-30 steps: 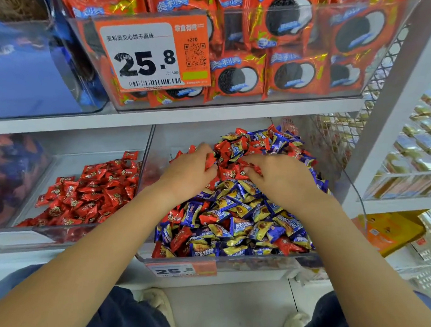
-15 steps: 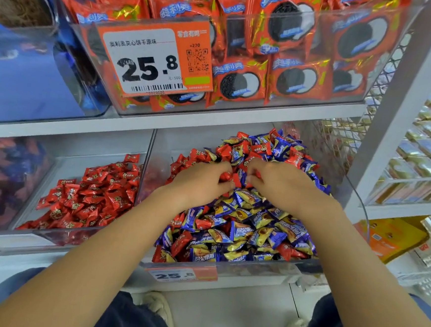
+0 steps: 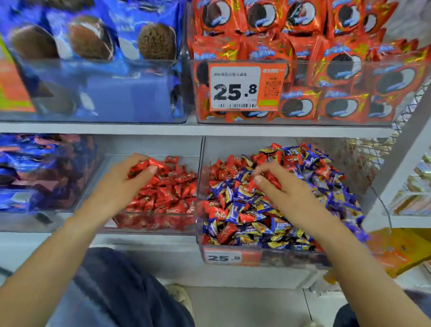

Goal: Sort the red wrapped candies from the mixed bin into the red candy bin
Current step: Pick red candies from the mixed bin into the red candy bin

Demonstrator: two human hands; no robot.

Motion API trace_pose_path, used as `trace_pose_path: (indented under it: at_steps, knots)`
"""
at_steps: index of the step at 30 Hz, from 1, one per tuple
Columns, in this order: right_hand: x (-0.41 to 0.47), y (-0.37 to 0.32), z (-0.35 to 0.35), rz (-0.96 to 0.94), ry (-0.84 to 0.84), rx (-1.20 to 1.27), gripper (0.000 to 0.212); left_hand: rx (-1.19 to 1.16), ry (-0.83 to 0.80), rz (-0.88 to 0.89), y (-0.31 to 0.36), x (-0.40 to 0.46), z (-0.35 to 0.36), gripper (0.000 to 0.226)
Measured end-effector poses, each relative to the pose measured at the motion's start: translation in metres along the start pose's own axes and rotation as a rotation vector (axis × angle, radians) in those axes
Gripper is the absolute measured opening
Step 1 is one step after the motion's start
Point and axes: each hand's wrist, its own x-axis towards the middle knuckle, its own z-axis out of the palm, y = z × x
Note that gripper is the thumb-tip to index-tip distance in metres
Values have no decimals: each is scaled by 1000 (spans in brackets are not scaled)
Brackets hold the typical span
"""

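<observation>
Both bare forearms reach forward and up from the lower corners, well apart from each other. The left hand (image 3: pixel 125 179) is curled, its fingers and thumb closed round a small clutch of red wrapped candies (image 3: pixel 146 165). The right hand (image 3: pixel 281 191) pinches one red wrapped sweet (image 3: pixel 273 179) between thumb and bent fingers, knuckles upward.

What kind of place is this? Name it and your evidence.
Most likely a snack shop's shelves: an orange price tag reading 25.8, clear bins of loose wrapped candies, and stacked biscuit packs above.
</observation>
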Motion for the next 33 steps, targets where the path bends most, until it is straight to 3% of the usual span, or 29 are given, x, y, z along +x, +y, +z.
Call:
trace_pose_path:
  at_steps: [3,5,7,10,13,15,18,23,28,30,33]
  knots:
    - [35,-38,46,-51,-117,6,16,-83,-8,-137,-18,16,-10,21]
    - [63,-61,82,-82,-196,25,17,-221,-34,-271,-32,26,-15,18]
    - [91,-75,111,-86,-294,-58,23,-302,-48,-395,-41,33,-20,18]
    - [121,-82,128,-59,-435,-237,42,-492,-92,-546,-34,36,-27,37]
    - [121,-75,116,1,-398,-203,44,-546,-13,-588,-37,39,-38,44]
    - [107,-64,100,-13,-328,-175,37,-462,47,-543,-45,40,-42,38]
    - [69,-36,71,-73,-148,-168,23,-284,-18,-386,-46,33,-33,14]
    - [6,25,14,43,166,-217,17,-45,-157,-36,-15,22,14,17]
    - [-9,58,-47,112,328,-480,18,104,-43,326,58,15,84,22]
    - [-7,64,-63,154,319,-544,20,97,-181,262,78,21,114,34]
    - [-7,82,-70,219,309,-581,23,207,-358,-1,89,42,158,59]
